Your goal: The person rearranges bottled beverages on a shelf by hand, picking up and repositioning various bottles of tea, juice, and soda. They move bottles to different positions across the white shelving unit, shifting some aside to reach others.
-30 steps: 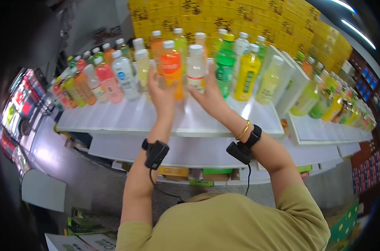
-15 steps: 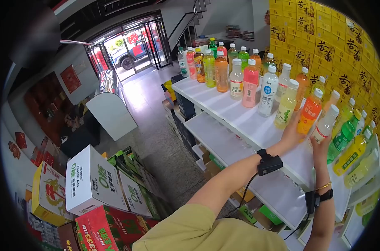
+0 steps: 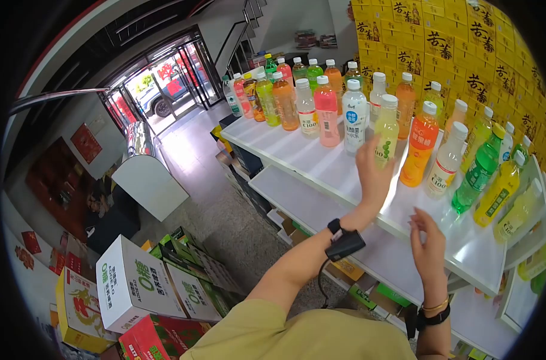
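A white shelf top [image 3: 321,165] carries a long row of drink bottles. My left hand [image 3: 372,174] is raised with its fingers apart against the near side of a pale yellow bottle [image 3: 387,123]; it does not grip it. To the right of that bottle stand an orange bottle [image 3: 420,147] and a white bottle [image 3: 446,165], both free of my hands. My right hand [image 3: 428,246] hovers lower, in front of the shelf edge, fingers spread and holding nothing. Both wrists wear black devices.
More bottles continue right: a green one [image 3: 480,168] and a yellow one [image 3: 500,192]. Yellow cartons [image 3: 453,42] are stacked behind the shelf. A lower white shelf [image 3: 297,201] juts out below. Drink cartons [image 3: 135,282] sit on the floor at left; glass doors [image 3: 165,78] lie beyond.
My hands have come off the orange and white bottles. The left hand moved left to the pale yellow bottle; the right hand dropped back toward me. The view swung left.
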A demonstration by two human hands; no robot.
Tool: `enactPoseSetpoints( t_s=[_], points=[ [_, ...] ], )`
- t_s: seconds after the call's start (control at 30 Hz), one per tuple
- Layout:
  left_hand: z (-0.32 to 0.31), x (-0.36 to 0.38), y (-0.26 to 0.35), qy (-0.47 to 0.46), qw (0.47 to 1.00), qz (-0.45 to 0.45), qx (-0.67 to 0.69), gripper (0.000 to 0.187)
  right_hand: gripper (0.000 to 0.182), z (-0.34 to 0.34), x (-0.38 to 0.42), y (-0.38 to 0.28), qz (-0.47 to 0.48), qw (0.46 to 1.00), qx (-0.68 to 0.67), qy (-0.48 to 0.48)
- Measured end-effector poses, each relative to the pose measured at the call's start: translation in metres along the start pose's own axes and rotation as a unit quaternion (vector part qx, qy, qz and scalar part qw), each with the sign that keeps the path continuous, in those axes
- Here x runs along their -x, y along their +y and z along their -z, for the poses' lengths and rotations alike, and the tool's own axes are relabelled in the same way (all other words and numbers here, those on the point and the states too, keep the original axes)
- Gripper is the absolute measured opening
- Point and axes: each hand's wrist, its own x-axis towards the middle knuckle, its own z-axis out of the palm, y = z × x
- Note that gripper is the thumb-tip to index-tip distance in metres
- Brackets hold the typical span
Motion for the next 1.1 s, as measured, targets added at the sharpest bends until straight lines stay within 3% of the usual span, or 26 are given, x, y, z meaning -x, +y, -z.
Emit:
enactPoseSetpoints(
  t_s=[0.13,0.2,0.5,0.7,0.8,0.87,0.93,1.0,1.07,1.1],
  points=[
    [-0.009,-0.024,-0.025,0.022,0.999,0.033,-0.015,0.09,0.023,-0.008,-0.003,0.007,0.048,0.997,0.062,0.012],
    [-0.016,-0.028,-0.043,-0.066,0.985,0.087,0.133,0.094,0.023,-0.004,-0.003,0.007,0.028,0.999,0.031,0.005],
    [-0.014,-0.044,-0.064,-0.216,0.952,0.129,0.176,0.107,0.023,0.001,-0.007,0.01,0.003,1.0,-0.017,-0.016],
    [-0.006,-0.04,-0.058,-0.209,0.963,0.077,0.152,0.107,0.023,-0.003,-0.006,0.008,0.003,1.0,0.01,-0.011],
    [-0.013,-0.038,-0.075,-0.198,0.967,0.099,0.13,0.104,0.023,-0.009,-0.008,0.011,0.014,0.999,0.045,-0.005],
    [-0.009,-0.039,-0.081,-0.253,0.929,0.114,0.244,0.098,0.023,-0.006,-0.006,0.014,0.021,0.998,0.065,-0.009],
    [0.013,-0.035,-0.05,-0.24,0.941,0.151,0.184,0.09,0.023,-0.004,-0.005,0.012,-0.001,0.997,0.081,-0.002],
    [0.037,-0.033,-0.027,-0.156,0.985,0.074,0.019,0.088,0.021,-0.003,-0.004,0.012,0.013,0.999,0.05,-0.011],
    [0.05,-0.041,-0.044,-0.073,0.993,0.055,0.079,0.088,0.021,-0.001,-0.004,0.011,0.006,0.998,0.055,-0.008],
    [0.056,-0.048,-0.044,-0.075,0.992,0.059,0.081,0.088,0.02,-0.002,-0.004,0.01,0.006,0.998,0.053,-0.012]
  ],
)
